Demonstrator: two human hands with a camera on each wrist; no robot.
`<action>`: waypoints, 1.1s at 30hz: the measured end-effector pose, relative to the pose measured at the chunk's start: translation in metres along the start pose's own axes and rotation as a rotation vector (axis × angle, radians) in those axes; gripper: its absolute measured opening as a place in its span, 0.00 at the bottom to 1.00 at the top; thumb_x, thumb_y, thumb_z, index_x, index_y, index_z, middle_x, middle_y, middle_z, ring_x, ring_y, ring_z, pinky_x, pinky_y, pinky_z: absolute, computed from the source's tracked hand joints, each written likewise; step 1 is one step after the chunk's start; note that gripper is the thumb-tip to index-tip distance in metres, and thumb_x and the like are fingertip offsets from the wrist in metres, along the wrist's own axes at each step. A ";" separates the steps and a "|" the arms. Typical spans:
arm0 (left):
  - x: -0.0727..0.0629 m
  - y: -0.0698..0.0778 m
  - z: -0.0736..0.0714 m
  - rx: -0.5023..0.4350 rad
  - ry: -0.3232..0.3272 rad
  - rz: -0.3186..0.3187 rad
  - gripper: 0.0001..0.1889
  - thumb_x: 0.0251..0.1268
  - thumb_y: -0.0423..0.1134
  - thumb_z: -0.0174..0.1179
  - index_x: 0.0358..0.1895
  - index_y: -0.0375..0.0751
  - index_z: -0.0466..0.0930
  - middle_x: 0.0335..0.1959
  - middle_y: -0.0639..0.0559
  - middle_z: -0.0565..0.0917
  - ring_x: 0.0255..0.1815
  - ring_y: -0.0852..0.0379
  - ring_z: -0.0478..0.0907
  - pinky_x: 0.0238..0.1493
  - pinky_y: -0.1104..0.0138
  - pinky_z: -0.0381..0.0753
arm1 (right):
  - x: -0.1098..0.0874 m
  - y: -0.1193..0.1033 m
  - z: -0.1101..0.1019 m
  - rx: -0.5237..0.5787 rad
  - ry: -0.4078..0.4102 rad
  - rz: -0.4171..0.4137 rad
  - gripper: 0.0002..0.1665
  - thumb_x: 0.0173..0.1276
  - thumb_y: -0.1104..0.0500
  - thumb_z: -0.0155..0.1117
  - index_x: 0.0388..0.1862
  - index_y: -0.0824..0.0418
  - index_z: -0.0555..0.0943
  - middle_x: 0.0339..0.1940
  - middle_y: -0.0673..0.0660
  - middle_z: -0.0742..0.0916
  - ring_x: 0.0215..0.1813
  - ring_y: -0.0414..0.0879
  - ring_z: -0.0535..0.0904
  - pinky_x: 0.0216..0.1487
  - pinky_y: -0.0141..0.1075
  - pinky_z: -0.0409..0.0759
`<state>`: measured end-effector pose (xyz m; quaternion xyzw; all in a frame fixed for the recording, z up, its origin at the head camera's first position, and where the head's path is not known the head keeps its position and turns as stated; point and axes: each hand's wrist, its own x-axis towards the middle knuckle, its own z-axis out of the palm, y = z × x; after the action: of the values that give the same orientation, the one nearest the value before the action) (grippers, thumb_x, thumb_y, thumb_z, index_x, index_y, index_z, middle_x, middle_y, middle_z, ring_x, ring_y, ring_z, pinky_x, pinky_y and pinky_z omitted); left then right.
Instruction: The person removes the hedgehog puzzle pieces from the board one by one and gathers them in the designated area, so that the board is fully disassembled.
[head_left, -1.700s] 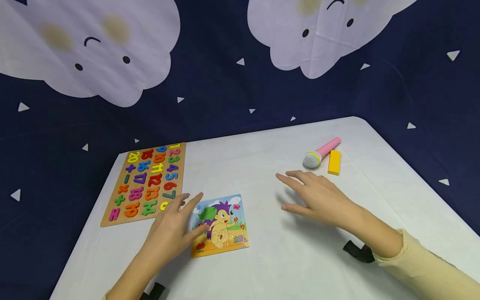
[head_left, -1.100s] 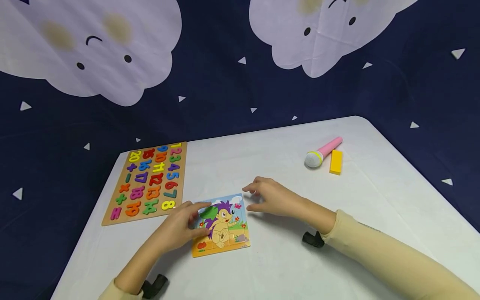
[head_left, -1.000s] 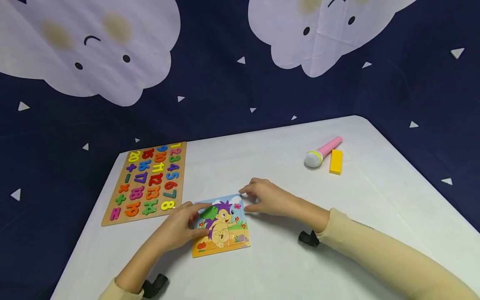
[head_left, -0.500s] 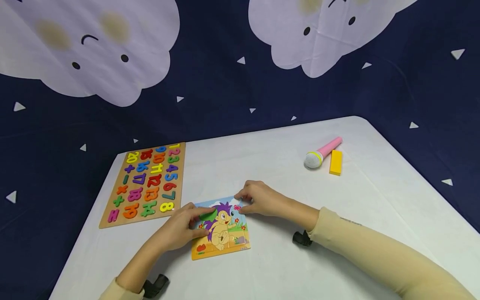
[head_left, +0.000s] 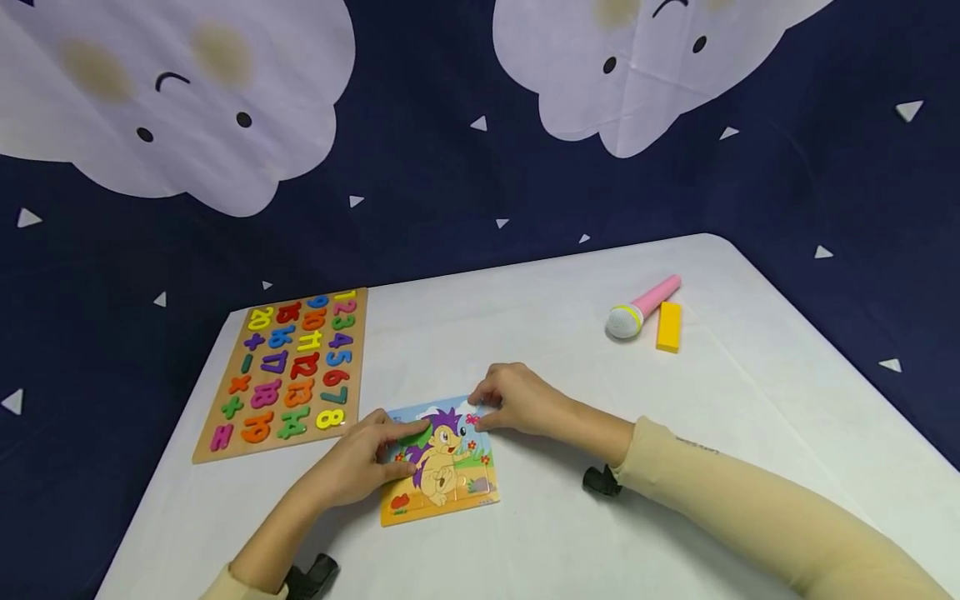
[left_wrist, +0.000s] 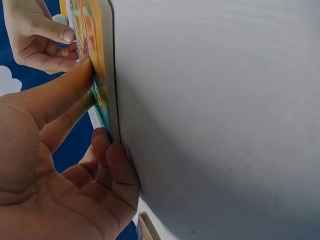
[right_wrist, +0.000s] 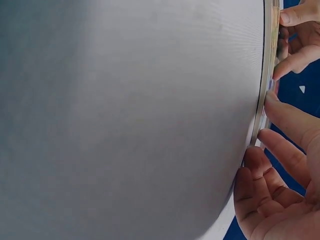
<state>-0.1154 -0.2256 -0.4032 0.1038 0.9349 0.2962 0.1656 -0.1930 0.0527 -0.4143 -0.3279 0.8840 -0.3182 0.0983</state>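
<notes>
A square hedgehog jigsaw puzzle (head_left: 442,467) lies flat on the white table. My left hand (head_left: 352,462) rests on its left side, thumb and index finger laid nearly straight on the picture. In the left wrist view, the other fingers of the left hand (left_wrist: 75,170) bend beside the puzzle's edge (left_wrist: 107,75). At the upper right corner, my right hand (head_left: 525,402) pinches the puzzle between curled index finger and thumb, close to the butterfly. From the right wrist, the right hand's thumb (right_wrist: 287,115) touches the board's rim; whether a single piece is lifted cannot be told.
A wooden number board (head_left: 285,375) with coloured digits lies at the table's left. Toward the back right are a pink toy microphone (head_left: 643,307) and a yellow block (head_left: 668,327). A dark blue cloth (head_left: 420,150) with clouds hangs behind the table (head_left: 600,550).
Both hands have come in to the puzzle. The right hand moved left from above the table to the upper right corner; the left hand settled onto the left side. The puzzle stays in place.
</notes>
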 end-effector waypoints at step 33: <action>0.002 0.004 0.000 0.030 -0.008 -0.002 0.27 0.65 0.41 0.77 0.67 0.58 0.86 0.39 0.51 0.72 0.39 0.55 0.66 0.36 0.67 0.65 | 0.012 -0.001 -0.005 0.067 -0.101 0.118 0.20 0.59 0.59 0.87 0.47 0.58 0.86 0.34 0.50 0.81 0.36 0.39 0.73 0.43 0.30 0.73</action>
<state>-0.1170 -0.2218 -0.4014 0.1063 0.9387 0.2818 0.1680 -0.2038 0.0464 -0.4096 -0.2874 0.8845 -0.3245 0.1725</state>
